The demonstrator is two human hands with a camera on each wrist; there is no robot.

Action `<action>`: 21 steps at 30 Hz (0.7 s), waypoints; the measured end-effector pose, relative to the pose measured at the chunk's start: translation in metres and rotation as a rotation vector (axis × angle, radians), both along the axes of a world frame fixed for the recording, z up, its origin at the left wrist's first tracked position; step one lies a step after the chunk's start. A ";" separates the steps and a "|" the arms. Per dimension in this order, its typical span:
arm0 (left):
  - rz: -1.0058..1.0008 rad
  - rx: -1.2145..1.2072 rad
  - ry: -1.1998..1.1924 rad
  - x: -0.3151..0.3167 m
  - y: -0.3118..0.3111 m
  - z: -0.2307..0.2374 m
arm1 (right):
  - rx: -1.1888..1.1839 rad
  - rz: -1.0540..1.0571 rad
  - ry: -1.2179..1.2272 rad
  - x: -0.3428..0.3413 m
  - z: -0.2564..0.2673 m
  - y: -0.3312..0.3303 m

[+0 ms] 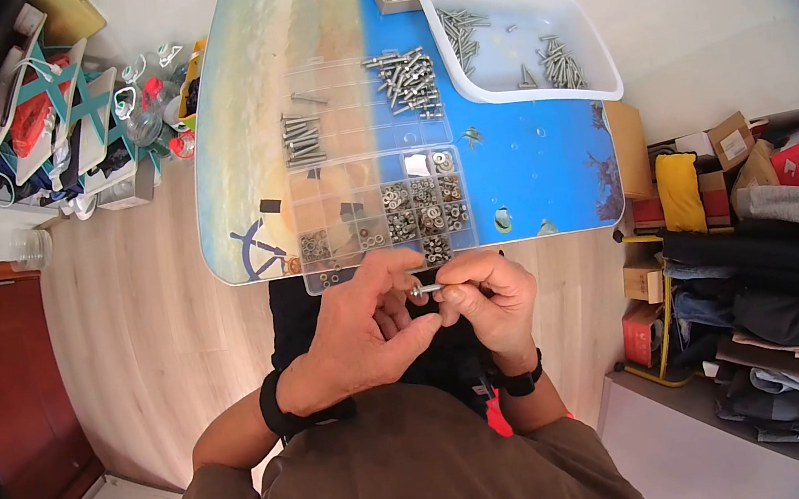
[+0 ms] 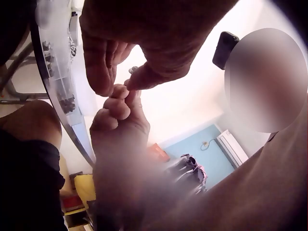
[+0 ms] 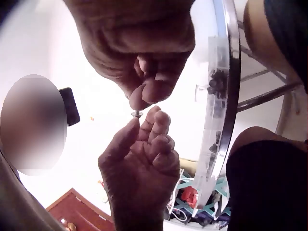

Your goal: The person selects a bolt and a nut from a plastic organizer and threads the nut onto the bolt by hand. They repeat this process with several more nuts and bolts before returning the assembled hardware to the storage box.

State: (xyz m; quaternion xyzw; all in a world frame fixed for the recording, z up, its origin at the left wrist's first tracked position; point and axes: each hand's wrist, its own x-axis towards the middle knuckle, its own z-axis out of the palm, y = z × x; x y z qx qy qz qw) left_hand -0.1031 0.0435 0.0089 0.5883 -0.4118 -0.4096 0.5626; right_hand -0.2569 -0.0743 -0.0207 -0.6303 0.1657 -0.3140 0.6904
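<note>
From afar I watch the right hand (image 1: 492, 298) pinching a small bolt (image 1: 428, 289); the left hand (image 1: 363, 320) is just beside the bolt's head, thumb and fingers spread; ahead of both hands, a compartment box (image 1: 335, 179) sits on the counter (image 1: 539, 176); beyond the right hand, a white tub (image 1: 499, 45) holds screws.

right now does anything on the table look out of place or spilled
Nothing looks spilled. One bolt in the clear case is a little odd: it lies aslant, apart from the neat row. The tray's near edge also seems to stick out past the table edge.
</note>
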 end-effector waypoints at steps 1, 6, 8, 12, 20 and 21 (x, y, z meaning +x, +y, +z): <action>0.042 0.001 0.064 -0.001 -0.001 0.001 | 0.000 0.001 -0.003 -0.001 0.000 -0.001; 0.065 -0.074 -0.026 -0.001 -0.001 -0.015 | 0.151 -0.032 -0.022 -0.003 0.000 -0.003; 0.030 -0.075 -0.120 -0.001 -0.001 -0.016 | 0.161 -0.042 -0.003 -0.006 -0.002 -0.003; 0.067 -0.134 -0.236 -0.007 -0.007 -0.016 | 0.168 -0.067 0.029 -0.008 -0.004 -0.002; 0.038 -0.060 -0.343 -0.004 -0.011 -0.006 | -0.146 -0.053 0.124 -0.004 0.003 -0.005; 0.031 -0.069 -0.371 -0.004 -0.011 -0.006 | -0.150 -0.056 0.148 -0.005 0.003 -0.005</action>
